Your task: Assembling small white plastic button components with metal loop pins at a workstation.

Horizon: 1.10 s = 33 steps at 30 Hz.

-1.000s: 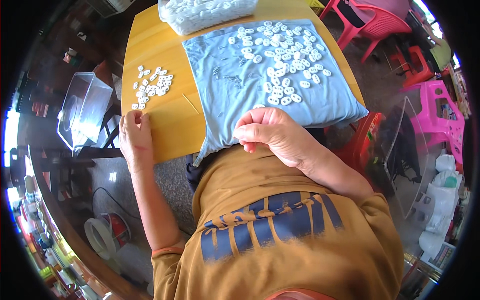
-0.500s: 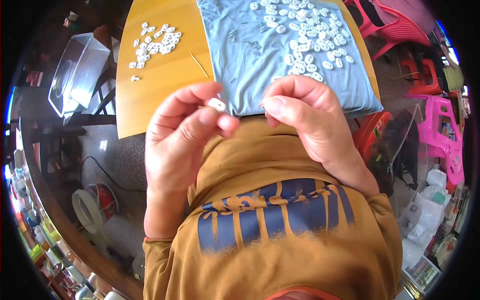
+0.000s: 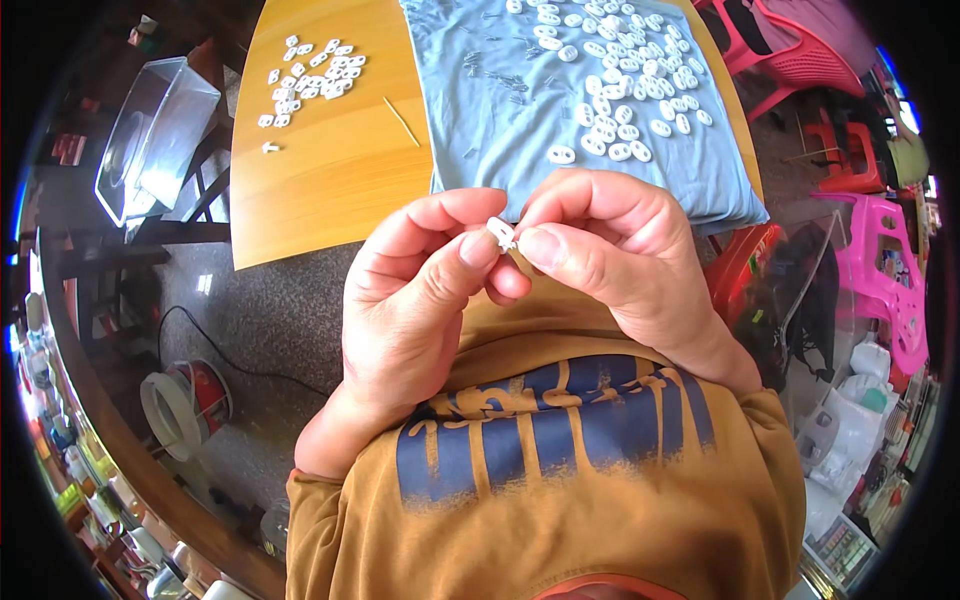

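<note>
A: Where is the white piece [image 3: 501, 231]?

B: At the clock's centre, pinched in the left hand [image 3: 425, 280], thumb against fingers. The right hand [image 3: 615, 235] has thumb and forefinger together at the piece's right end; whether they grip it or something tiny cannot be told.

A: And the edges?

B: Both hands are in front of the brown shirt [image 3: 540, 320], near the bench [image 3: 330, 195]. Its near edge runs toward nine o'clock, floor [image 3: 265, 315] showing below it. The blue cloth [image 3: 485, 145] reaches that edge, spreading from eleven round to three.

A: What room is there on top?

B: Yellow wood stretches from nine to eleven, nearer than the thin stick [image 3: 402, 121] and the small white pieces [image 3: 332, 88], which lie past ten. On the cloth, slender dark bits [image 3: 513, 83] lie at twelve; white ovals [image 3: 650, 67] crowd between one and two.

A: Containers?

B: A clear box [image 3: 165, 130] stands beside the bench between nine and ten, and a red bucket [image 3: 205, 390] with a white rim sits on the floor at eight. What either holds cannot be made out.
</note>
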Each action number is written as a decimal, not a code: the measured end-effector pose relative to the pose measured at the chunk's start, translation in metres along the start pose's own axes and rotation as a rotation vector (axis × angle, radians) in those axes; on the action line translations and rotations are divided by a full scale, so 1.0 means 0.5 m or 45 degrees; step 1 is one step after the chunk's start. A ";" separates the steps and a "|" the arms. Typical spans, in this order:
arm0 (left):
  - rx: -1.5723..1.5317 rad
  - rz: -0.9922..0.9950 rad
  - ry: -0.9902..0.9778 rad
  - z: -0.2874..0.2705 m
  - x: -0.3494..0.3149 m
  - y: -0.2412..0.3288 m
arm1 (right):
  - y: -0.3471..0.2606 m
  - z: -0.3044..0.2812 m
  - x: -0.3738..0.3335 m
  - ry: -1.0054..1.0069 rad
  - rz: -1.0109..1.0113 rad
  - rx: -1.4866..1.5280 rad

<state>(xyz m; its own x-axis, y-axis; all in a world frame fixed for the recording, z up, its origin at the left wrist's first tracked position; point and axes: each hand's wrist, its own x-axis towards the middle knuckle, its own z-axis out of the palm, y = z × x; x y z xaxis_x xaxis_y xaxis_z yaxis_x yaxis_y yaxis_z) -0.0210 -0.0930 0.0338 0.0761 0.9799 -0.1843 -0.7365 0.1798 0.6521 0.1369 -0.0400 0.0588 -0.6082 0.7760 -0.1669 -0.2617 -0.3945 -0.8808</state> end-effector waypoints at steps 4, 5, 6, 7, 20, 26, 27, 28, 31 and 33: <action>0.245 0.119 -0.018 -0.010 -0.001 -0.010 | -0.009 -0.001 0.002 0.004 0.008 -0.052; 0.312 0.152 -0.032 -0.012 -0.001 -0.012 | -0.006 -0.005 0.004 -0.020 -0.017 -0.062; 0.312 0.154 -0.032 -0.010 0.000 -0.012 | -0.003 -0.008 0.004 -0.045 -0.041 -0.071; 0.286 0.169 -0.033 -0.007 0.000 -0.012 | 0.000 -0.011 0.003 -0.047 -0.042 -0.073; 0.365 0.271 -0.030 -0.009 -0.002 -0.016 | 0.026 -0.024 0.013 0.030 -0.431 -0.596; 0.581 0.413 0.004 -0.009 -0.005 -0.021 | 0.013 -0.017 0.016 0.044 -0.842 -1.127; 0.581 0.409 0.006 -0.010 -0.004 -0.022 | 0.014 -0.018 0.018 0.045 -0.912 -1.227; 0.700 0.476 0.019 -0.011 -0.002 -0.025 | 0.016 -0.019 0.019 0.045 -0.908 -1.225; 0.871 0.568 0.036 -0.012 -0.006 -0.029 | 0.022 -0.014 0.017 0.062 -0.929 -1.220; 0.922 0.587 0.039 -0.014 -0.008 -0.031 | 0.023 -0.013 0.015 0.045 -0.838 -1.162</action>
<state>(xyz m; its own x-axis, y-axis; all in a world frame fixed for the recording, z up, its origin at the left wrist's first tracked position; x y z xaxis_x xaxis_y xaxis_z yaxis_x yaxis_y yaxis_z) -0.0147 -0.1001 0.0193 -0.1515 0.9676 0.2018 -0.0779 -0.2152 0.9735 0.1343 -0.0354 0.0444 -0.5285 0.7196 0.4505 0.1311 0.5934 -0.7942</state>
